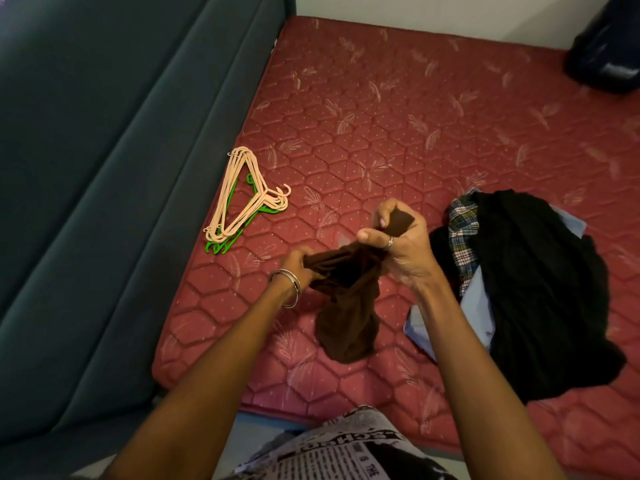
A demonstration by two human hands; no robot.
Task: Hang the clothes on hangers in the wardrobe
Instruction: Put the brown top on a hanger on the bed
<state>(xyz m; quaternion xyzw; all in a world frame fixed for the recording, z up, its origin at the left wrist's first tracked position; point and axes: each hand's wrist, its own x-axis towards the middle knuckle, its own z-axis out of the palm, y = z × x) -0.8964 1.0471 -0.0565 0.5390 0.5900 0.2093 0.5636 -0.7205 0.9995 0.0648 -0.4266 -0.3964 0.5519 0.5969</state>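
Observation:
A brown garment (346, 306) hangs bunched above the red mattress (433, 116), held between both hands. My left hand (294, 263) grips its left edge, and my right hand (398, 237) pinches a fold of it higher up. A stack of several beige and green hangers (242, 199) lies on the mattress to the left, apart from the hands. To the right sits a pile of clothes: a black garment (540, 289), a plaid shirt (462, 233) and a light blue one (450, 327).
A dark teal upholstered headboard (104, 168) runs along the left side. A dark bag (606, 53) sits at the mattress's far right corner by the white wall. The mattress's near edge is just in front of my body.

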